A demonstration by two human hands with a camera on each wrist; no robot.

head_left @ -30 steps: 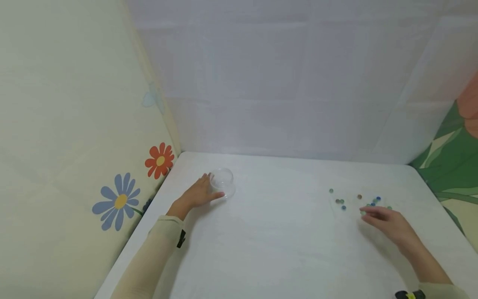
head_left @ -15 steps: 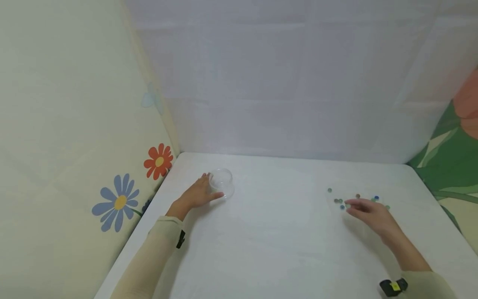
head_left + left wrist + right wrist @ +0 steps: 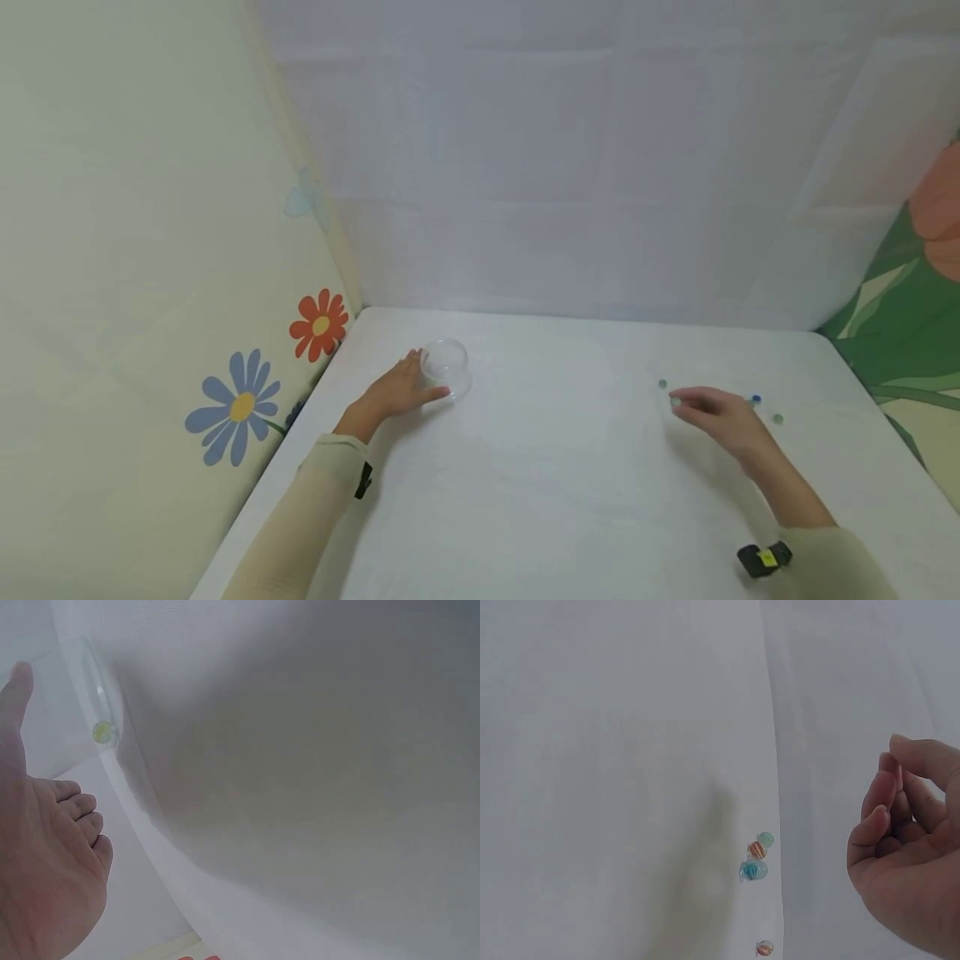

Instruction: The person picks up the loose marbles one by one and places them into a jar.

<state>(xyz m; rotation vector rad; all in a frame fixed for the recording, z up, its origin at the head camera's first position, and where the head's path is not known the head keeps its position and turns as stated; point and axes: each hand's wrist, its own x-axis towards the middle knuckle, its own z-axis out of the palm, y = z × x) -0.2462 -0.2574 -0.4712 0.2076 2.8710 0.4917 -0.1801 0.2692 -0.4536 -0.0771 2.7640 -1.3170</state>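
Note:
A clear round cup point(image 3: 446, 367) stands on the white table at the left. My left hand point(image 3: 396, 388) holds it, fingers at its far left side and thumb in front. In the left wrist view one yellow-green marble point(image 3: 103, 733) lies in the cup. My right hand point(image 3: 716, 417) is over the table on the right, thumb and fingertips pinching a pale marble point(image 3: 676, 402). In the right wrist view that marble is hidden behind the fingers. Loose marbles lie near this hand: a greenish one point(image 3: 662, 384), a blue one point(image 3: 756, 399) and a green one point(image 3: 777, 419).
In the right wrist view several marbles lie on the cloth, among them an orange-striped one point(image 3: 757, 850) and a blue one point(image 3: 754, 870). White cloth covers the table point(image 3: 540, 467). A white sheet point(image 3: 525, 167) rises behind it, and a flowered wall covering point(image 3: 150, 250) borders the left.
My right hand has moved left with the pale marble, passing over the loose marbles and now covering some of them. My left hand and the cup have stayed in place.

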